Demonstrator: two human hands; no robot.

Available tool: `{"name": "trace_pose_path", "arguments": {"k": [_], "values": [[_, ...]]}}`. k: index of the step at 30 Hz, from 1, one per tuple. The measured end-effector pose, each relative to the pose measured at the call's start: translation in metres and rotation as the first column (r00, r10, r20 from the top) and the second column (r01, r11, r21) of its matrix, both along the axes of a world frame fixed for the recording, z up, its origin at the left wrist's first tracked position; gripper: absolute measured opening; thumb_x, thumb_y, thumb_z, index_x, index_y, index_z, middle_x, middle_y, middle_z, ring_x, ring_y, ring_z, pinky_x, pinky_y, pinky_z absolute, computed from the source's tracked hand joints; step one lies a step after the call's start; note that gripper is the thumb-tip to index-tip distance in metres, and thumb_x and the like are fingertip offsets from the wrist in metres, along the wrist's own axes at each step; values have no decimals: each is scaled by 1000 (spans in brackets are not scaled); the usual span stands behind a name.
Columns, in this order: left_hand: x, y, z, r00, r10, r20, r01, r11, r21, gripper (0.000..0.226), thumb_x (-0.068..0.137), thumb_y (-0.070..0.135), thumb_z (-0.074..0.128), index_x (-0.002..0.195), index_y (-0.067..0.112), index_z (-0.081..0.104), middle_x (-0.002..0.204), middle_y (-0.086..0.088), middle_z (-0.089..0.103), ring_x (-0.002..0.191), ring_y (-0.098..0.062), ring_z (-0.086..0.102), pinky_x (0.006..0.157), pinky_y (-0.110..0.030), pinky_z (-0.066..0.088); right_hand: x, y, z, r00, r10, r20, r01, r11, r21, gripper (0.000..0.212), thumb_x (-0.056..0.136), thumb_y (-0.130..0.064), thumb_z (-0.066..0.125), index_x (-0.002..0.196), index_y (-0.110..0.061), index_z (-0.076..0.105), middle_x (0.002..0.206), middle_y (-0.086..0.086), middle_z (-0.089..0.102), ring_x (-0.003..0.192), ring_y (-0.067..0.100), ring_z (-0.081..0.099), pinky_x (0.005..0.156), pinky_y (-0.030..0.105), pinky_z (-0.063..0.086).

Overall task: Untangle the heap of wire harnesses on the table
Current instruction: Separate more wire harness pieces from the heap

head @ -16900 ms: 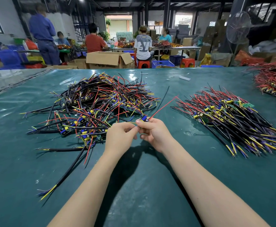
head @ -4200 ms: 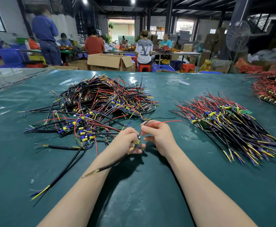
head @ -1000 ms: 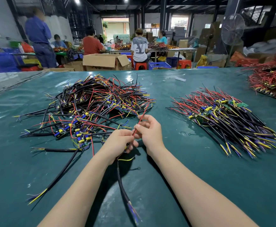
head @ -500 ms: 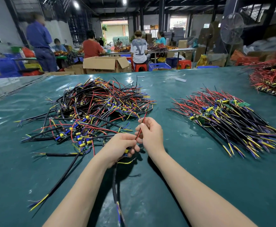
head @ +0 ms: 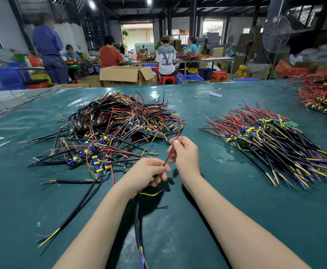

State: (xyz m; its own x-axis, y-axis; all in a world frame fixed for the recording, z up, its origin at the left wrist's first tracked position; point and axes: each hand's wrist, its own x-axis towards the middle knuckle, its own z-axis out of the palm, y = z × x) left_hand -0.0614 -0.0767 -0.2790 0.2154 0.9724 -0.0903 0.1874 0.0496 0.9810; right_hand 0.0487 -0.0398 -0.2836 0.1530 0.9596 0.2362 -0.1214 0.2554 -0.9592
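Note:
A tangled heap of wire harnesses (head: pixel 112 129), black, red, yellow and blue leads with small circuit boards, lies on the green table (head: pixel 236 210) at the centre left. My left hand (head: pixel 145 174) grips the board end of one harness (head: pixel 137 226), whose black cable hangs down toward me. My right hand (head: pixel 186 154) pinches that harness's red and black leads, which run up toward the heap's near right edge. A neat pile of aligned harnesses (head: pixel 275 140) lies to the right.
A stack of red-wired boards (head: pixel 322 94) sits at the far right edge. A loose black cable (head: pixel 77 208) trails from the heap toward the near left. Beyond the table are an open cardboard box (head: pixel 125 74), several seated workers and a fan (head: pixel 275 33).
My right hand has slid up along the red and black leads, drawing them straighter. The left hand keeps its grip, and the black cable still hangs toward me.

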Motion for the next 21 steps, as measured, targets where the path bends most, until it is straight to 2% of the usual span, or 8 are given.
{"name": "trace_pose_path", "arguments": {"k": [5, 7, 9, 11, 14, 18, 21], "values": [[-3, 0, 0, 1000, -7, 0, 7, 1000, -21, 30, 93, -6, 38, 73, 7, 58, 44, 6, 54, 34, -3, 37, 37, -11, 28, 2, 1, 2, 996, 88, -25, -89, 995, -46, 33, 95, -1, 35, 69, -15, 49, 63, 2, 53, 53, 9, 44, 36, 12, 31], [-2, 0, 0, 1000, -4, -6, 4, 1000, -16, 31, 92, -7, 38, 73, 7, 57, 44, 6, 53, 34, -3, 37, 36, -11, 28, 5, 3, 3, 994, 103, -34, -105, 993, -57, 31, 95, 0, 36, 71, -12, 52, 63, 3, 51, 53, 8, 45, 37, 11, 33], [0, 0, 0, 1000, 2, -27, -3, 1000, -11, 31, 92, -7, 38, 72, 7, 57, 43, 6, 53, 33, -3, 36, 35, -11, 28, 6, 4, 2, 999, 53, -10, -53, 998, -32, 24, 93, 5, 36, 83, -5, 57, 62, 3, 49, 47, 4, 45, 39, 13, 37], [2, 0, 0, 999, 6, -50, -6, 1000, -1, 31, 91, -7, 37, 71, 8, 57, 42, 6, 52, 32, -2, 36, 35, -11, 28, 6, 5, 1, 998, -24, 59, 23, 1000, 14, 25, 90, 9, 35, 94, -5, 56, 60, 2, 48, 48, 6, 44, 42, 14, 42], [4, -1, 0, 997, 14, -73, -13, 1000, 15, 32, 91, -7, 38, 70, 8, 56, 42, 6, 52, 32, -2, 36, 35, -11, 28, 6, 4, 1, 988, -71, 138, 62, 996, 69, 27, 91, 6, 35, 85, -13, 55, 59, 0, 48, 49, 7, 43, 43, 13, 42], [7, -1, -1, 991, 122, -61, -120, 992, 37, 31, 88, -2, 40, 67, 8, 60, 39, 5, 50, 29, -5, 35, 33, -13, 27, 12, 7, 2, 992, -90, 90, 88, 996, 23, 33, 93, -2, 41, 68, -18, 54, 56, 1, 48, 36, 1, 40, 40, 16, 34], [10, 2, -3, 977, 199, -78, -195, 979, 58, 28, 90, 10, 48, 68, 12, 63, 36, 6, 48, 28, -5, 33, 33, -12, 25, 13, 7, 1, 987, -106, 123, 103, 994, 31, 31, 94, 0, 38, 72, -15, 54, 58, 0, 50, 43, 4, 41, 47, 18, 35]]}}
